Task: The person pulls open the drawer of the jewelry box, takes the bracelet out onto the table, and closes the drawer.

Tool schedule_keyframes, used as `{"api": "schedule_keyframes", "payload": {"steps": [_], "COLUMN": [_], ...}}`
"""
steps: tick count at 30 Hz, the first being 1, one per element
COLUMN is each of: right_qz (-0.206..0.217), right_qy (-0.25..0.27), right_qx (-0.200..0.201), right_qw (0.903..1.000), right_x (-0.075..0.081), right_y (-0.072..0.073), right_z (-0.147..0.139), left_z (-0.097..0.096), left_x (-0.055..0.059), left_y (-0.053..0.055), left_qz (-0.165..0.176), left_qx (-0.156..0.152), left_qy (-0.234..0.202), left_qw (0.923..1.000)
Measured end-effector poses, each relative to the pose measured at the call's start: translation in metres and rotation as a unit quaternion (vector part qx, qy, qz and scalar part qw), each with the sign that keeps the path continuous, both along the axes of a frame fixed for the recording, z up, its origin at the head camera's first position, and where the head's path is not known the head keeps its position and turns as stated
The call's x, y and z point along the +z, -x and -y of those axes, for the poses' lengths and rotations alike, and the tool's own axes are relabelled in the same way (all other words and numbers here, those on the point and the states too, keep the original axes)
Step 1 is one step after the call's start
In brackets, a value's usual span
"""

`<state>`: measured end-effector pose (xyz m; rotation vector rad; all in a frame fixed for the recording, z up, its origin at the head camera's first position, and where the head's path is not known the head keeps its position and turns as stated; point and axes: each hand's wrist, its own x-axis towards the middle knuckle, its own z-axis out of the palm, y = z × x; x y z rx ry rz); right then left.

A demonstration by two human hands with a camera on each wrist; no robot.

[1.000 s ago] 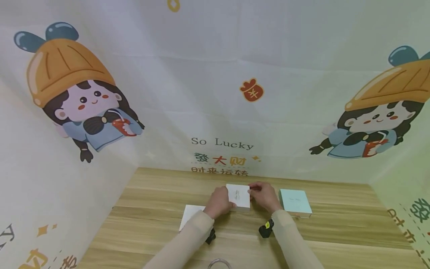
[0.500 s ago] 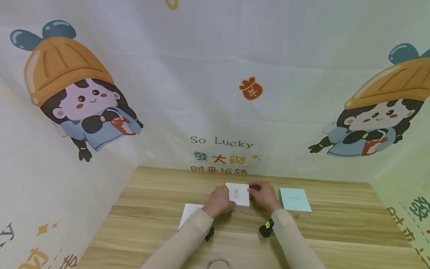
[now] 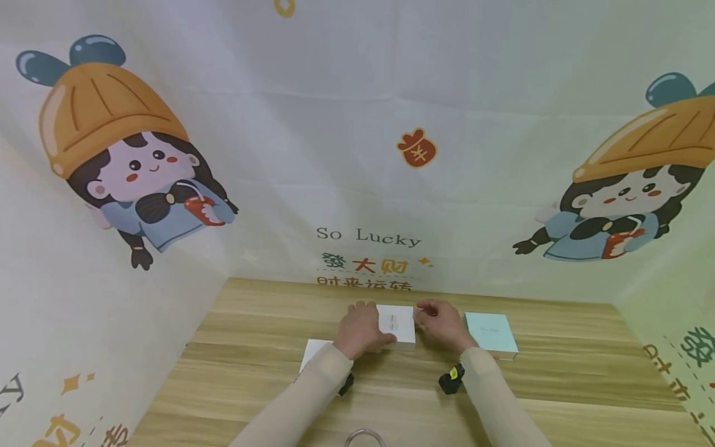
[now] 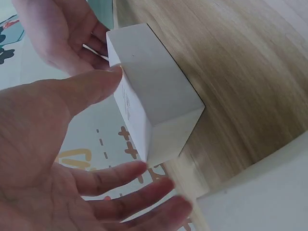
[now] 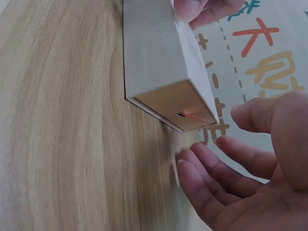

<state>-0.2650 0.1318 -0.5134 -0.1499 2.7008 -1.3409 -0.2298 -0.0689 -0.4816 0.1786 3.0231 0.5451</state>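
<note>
A small white box [image 3: 397, 326] with faint lettering on top sits on the wooden table between my hands. In the right wrist view, the box's end [image 5: 180, 108] shows a tan inner drawer face with a small red ribbon-like tab. My left hand [image 3: 360, 328] is at the box's left side; its thumb [image 4: 94, 91] touches the top edge while the other fingers spread straight beside the corner. My right hand [image 3: 444, 324] is just off the box's right end, its fingers [image 5: 207, 173] loosely bent, holding nothing.
A mint-green box [image 3: 491, 334] lies to the right, close to my right hand. Another white box [image 3: 314, 354] lies left, partly under my left sleeve. A clear ring-shaped object [image 3: 364, 434] shows at the bottom edge. A printed cloth backdrop [image 3: 357, 155] rises behind the table.
My left hand has loosened from the box, its fingers now lifted and spread. The right hand has drawn slightly right, away from the box's end. The box stays in place.
</note>
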Motion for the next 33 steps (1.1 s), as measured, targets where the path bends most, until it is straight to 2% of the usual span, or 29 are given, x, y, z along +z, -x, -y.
{"api": "schedule_keyframes", "payload": {"steps": [3, 6, 10, 14, 18, 24, 29, 33], "right_qz": [0.019, 0.061, 0.115, 0.130, 0.124, 0.100, 0.083, 0.069], "right_qy": [0.018, 0.053, 0.118, 0.146, 0.146, 0.124, 0.108, 0.099], "right_qx": [0.003, 0.004, 0.008, 0.014, 0.024, 0.034, 0.012, -0.021], "right_qw": [0.9996, 0.9968, 0.9864, 0.9805, 0.9812, 0.9867, 0.9906, 0.9925], "right_x": [0.000, -0.002, -0.005, -0.009, -0.014, -0.015, -0.013, -0.015], "right_y": [-0.002, -0.003, -0.004, -0.005, -0.006, -0.011, -0.013, -0.013], "right_z": [-0.004, -0.006, -0.007, -0.007, -0.006, -0.003, 0.002, 0.004], "left_z": [0.000, 0.001, 0.001, -0.002, -0.005, -0.009, -0.011, -0.013], "left_x": [-0.003, -0.007, -0.010, -0.008, -0.009, -0.011, -0.012, -0.013], "left_y": [0.004, 0.010, 0.018, 0.024, 0.028, 0.031, 0.032, 0.034], "left_qz": [-0.014, -0.024, -0.031, -0.023, -0.023, -0.022, -0.006, -0.008], "left_qx": [-0.016, -0.057, -0.117, -0.162, -0.197, -0.217, -0.212, -0.207], "left_qy": [0.009, 0.010, 0.014, 0.020, 0.034, 0.073, 0.084, 0.084], "left_qw": [0.9997, 0.9980, 0.9926, 0.9863, 0.9795, 0.9732, 0.9737, 0.9747]}}
